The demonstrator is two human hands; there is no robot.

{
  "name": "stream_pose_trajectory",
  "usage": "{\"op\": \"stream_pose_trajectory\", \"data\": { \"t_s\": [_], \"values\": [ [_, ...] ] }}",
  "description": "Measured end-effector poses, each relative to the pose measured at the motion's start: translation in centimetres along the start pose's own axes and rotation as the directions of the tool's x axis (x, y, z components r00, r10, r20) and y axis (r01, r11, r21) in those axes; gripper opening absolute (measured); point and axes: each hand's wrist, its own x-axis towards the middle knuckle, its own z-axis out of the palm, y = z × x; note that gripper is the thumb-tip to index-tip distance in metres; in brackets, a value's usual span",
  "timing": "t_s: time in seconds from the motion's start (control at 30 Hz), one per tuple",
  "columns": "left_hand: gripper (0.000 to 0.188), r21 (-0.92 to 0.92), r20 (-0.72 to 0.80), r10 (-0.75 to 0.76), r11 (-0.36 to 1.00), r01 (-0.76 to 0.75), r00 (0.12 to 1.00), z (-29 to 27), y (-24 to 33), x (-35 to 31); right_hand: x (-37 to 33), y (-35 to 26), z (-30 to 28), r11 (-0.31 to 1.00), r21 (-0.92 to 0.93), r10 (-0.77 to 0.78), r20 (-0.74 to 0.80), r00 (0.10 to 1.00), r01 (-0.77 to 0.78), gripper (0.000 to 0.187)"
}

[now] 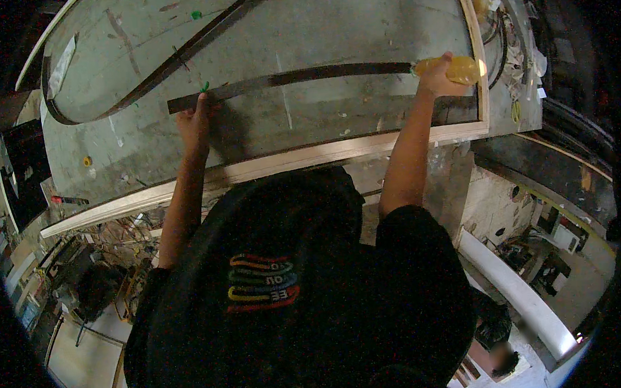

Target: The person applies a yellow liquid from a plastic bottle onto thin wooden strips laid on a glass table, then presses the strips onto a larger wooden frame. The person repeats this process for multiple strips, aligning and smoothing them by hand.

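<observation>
A dark brown flat strip stretches left to right above a grey-green work surface. My left hand is closed on the strip near its left end, thumb on top, with a small green piece beside the thumb. My right hand is wrapped round a clear squeeze bottle of yellow liquid. Tilted nearly flat, the bottle has its tip at the right end of the strip; whether they touch, I cannot tell.
Another length of dark strip curves across the far left. Pale wooden edging borders the surface. A small yellow ring and a red-handled tool lie at the left. Cables hang at the far right; clutter lies below the edge.
</observation>
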Motion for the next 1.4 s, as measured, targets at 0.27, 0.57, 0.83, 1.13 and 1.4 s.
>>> {"op": "stream_pose_trajectory", "data": {
  "t_s": [0.27, 0.57, 0.83, 1.13, 1.4],
  "values": [
    [0.039, -0.161, -0.052, -0.023, 0.987, 0.014, 0.998, 1.1, 0.8, -0.7, -6.8, 0.0, 0.5, 0.752, -0.589, -0.213, 0.207, 0.955, 0.295, 0.078],
    [0.046, -0.044, -0.031, 0.012, 0.999, -0.013, 0.999, 0.9, 0.0, -0.2, -24.1, 3.8, 4.4, 0.944, -0.223, -0.147, 0.374, 0.916, 0.243, 0.087],
    [0.038, 0.050, 0.061, -0.033, 0.998, 0.030, 0.998, -0.4, -0.8, 0.8, -31.3, 0.2, 10.7, 0.931, -0.271, 0.009, 0.688, 0.726, 0.246, 0.061],
    [0.033, -0.085, -0.184, 0.289, 0.948, -0.308, 0.939, -2.0, -0.7, 0.1, -20.3, -0.4, 6.9, 0.947, -0.318, 0.081, 0.379, 0.922, 0.048, 0.066],
    [0.013, 0.628, 0.206, 0.405, 0.644, -0.438, 0.891, -5.2, 2.8, -0.6, -20.4, -0.9, 7.5, 0.927, -0.362, 0.060, 0.410, 0.910, 0.102, 0.064]
  ]
}}
